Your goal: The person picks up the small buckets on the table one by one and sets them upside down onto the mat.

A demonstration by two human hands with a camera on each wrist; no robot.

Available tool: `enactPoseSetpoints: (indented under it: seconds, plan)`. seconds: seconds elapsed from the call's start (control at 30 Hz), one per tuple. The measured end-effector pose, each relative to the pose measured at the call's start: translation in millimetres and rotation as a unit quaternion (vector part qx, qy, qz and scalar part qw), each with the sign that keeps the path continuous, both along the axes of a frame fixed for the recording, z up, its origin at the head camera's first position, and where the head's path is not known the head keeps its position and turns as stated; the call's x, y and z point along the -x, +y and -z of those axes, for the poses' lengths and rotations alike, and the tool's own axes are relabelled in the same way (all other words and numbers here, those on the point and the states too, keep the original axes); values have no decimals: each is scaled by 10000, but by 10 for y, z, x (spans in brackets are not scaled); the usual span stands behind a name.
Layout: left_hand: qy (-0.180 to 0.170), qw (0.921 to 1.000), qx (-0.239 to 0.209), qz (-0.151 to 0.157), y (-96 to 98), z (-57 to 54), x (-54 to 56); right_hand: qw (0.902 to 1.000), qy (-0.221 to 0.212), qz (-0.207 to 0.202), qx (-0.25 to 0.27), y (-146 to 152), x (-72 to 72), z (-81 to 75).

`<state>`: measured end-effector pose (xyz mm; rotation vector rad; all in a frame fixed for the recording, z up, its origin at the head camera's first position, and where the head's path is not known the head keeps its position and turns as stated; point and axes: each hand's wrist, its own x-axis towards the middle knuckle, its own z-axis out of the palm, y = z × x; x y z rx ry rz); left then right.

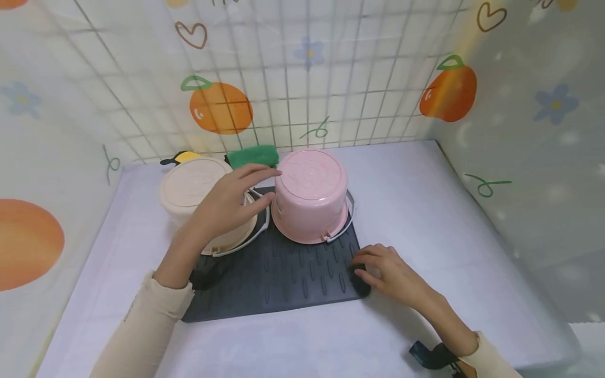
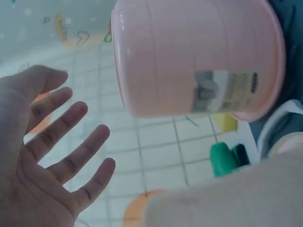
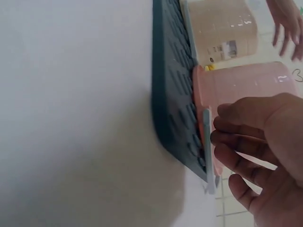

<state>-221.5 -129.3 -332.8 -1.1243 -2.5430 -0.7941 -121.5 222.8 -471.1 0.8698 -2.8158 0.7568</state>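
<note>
A pink bucket [image 1: 307,215] stands upside down on a dark ribbed drying mat [image 1: 288,283], its grey handle [image 1: 350,218] lowered around the rim. To its left a beige bucket [image 1: 191,184] is also bottom up, partly covered by the left arm. My left hand [image 1: 226,203] hovers over the beige bucket, fingers spread and holding nothing, with its fingertips close to the pink one. Over the mat's front right corner is my right hand [image 1: 389,274], its fingers loosely bent. Nothing shows in the right fingers [image 3: 246,142] in the right wrist view.
Behind the buckets lie a rolled green cloth [image 1: 253,157] and a yellow and black item [image 1: 185,157]. A wire grid [image 1: 283,100] rises at the back behind a printed sheet. White cloth [image 1: 425,210] covers the table. A dark strap-like device [image 1: 432,356] shows by the right wrist.
</note>
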Motion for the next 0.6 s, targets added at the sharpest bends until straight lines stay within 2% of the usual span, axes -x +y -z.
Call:
enactPoseSetpoints:
  seconds: [0.13,0.27,0.6]
  plan:
    - [184,9980,-462,-387,-189,87,-138,10000,-7,56,4,56,65,-71]
    - [253,9949,-579,-789,-349,143,-248,9999,55,163,7,116,128,-132]
    - [326,9811,-991,-1629,-808,335,-538,9945,923,448,233,379,248,-293]
